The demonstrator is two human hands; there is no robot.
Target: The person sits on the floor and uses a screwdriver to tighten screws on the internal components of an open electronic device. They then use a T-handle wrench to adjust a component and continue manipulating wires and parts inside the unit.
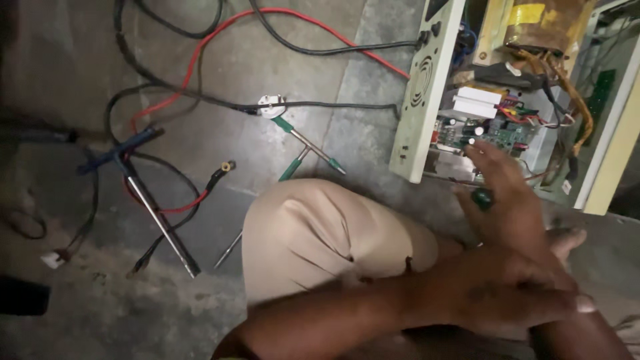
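Right hand (500,200) reaches, fingers spread and empty, to the green circuit board (503,133) at upper right — left hand (513,293) rests flat, holding nothing.

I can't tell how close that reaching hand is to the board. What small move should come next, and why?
Probably ease the right hand forward and down a little: its fingertips hover at the edge of the green circuit board in the opened cream case, seemingly not yet on any part.
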